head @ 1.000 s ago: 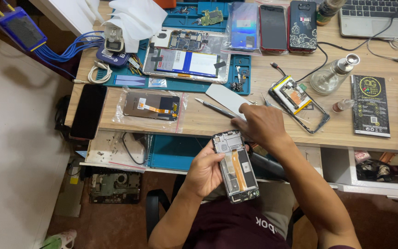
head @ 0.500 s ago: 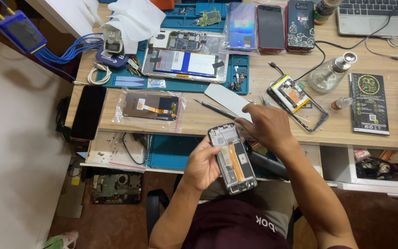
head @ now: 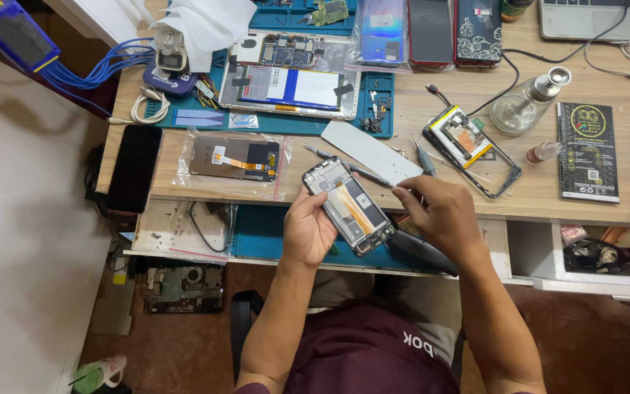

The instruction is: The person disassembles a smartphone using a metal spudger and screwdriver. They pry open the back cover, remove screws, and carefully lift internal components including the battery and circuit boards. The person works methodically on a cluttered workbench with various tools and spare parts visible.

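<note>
Wooden and crowded, our work table (head: 432, 191) sits under us, with a pull-out shelf below its front edge. We hold an opened phone frame (head: 348, 206) just over that edge, tilted, with its insides facing up. Our left hand (head: 309, 230) wraps around its lower left side and grips it. Our right hand (head: 440, 216) pinches its fingers shut near the frame's right edge, but we cannot tell what is between them. Thin tweezers (head: 344, 165) lie on the table just behind the frame, beside a flat grey back cover (head: 370, 149). Farther back, a big opened tablet (head: 293, 67) rests on a blue-green mat (head: 373, 98). To the left lies a screen part in a clear bag (head: 233, 158), and a black phone (head: 134, 168) lies beside it.
</note>
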